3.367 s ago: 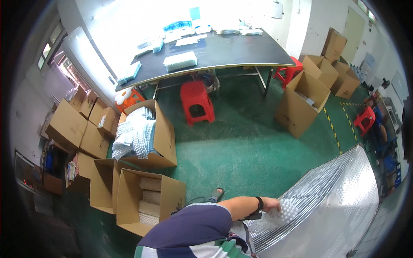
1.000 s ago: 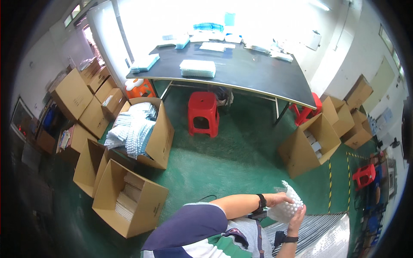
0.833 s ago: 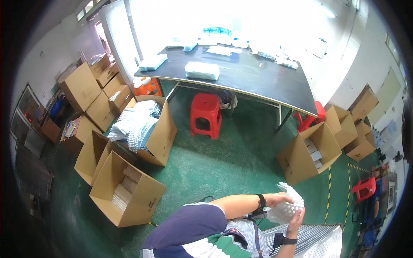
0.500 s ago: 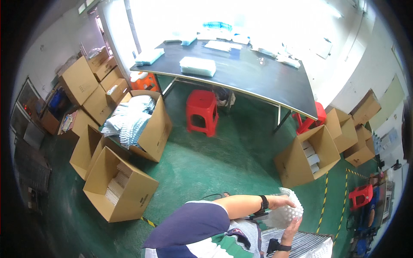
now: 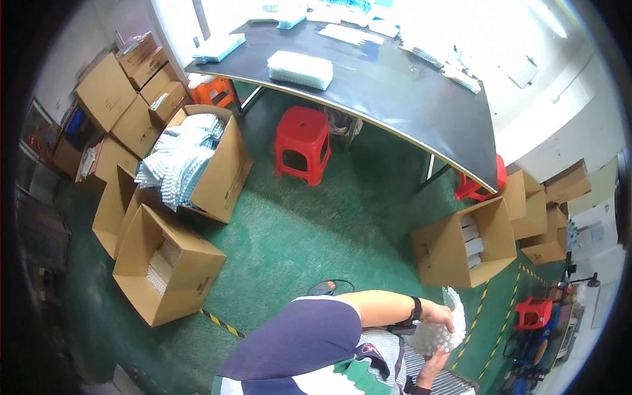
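Observation:
A curved stack of whitish, translucent dimpled plastic sheets [image 5: 442, 337] is between my hands at the lower right. My left hand [image 5: 437, 315] grips its upper side, the fingers bent over the sheets. From below, my right hand [image 5: 433, 366] holds the lower edge, its fingers partly hidden. Both wrists wear black bands. Beneath the hands is a striped, ribbed pile [image 5: 454, 380], partly covered by my arm and body; I cannot make out its kind.
A black-topped table [image 5: 395, 108] carries several sheet stacks. A red stool [image 5: 303, 141] stands before it. Cardboard boxes stand left, one with bluish dimpled sheets [image 5: 181, 158]. Another open box [image 5: 434, 253] is just beyond my hands. Yellow-black tape [image 5: 475, 322] marks the green floor.
The view has shifted, so the table and stools sit higher in the picture. The sheets and both hands are slightly lower, still together, and the sheets are bent more upright.

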`<move>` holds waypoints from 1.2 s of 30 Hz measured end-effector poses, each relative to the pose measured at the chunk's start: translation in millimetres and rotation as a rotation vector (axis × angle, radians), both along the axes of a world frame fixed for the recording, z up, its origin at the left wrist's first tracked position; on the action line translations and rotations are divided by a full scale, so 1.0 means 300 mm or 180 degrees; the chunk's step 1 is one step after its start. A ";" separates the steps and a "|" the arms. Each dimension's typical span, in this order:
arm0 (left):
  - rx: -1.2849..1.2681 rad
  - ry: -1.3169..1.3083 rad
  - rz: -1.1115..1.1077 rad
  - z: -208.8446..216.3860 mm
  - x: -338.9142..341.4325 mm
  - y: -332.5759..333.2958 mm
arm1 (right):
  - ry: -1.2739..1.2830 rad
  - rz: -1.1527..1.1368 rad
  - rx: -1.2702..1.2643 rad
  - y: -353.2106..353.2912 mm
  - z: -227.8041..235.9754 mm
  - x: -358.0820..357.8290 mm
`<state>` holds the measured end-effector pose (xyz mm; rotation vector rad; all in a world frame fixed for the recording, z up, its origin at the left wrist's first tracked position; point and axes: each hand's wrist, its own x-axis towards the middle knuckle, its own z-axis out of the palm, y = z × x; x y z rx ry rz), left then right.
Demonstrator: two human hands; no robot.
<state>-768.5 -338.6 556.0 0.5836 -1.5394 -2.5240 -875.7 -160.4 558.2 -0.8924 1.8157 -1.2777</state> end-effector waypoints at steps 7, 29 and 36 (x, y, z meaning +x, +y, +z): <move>-0.0036 -0.0291 -0.0106 -0.064 0.015 0.000 | 0.1178 0.0288 0.0227 0.000 0.015 0.078; 0.1090 -0.0960 -0.1530 -0.260 -0.371 0.356 | 0.1663 -0.2423 0.2269 0.965 0.111 -0.155; 0.0506 -0.0884 -0.1785 -0.358 -0.452 0.487 | 0.1253 -0.2126 0.3272 1.060 -0.006 -0.418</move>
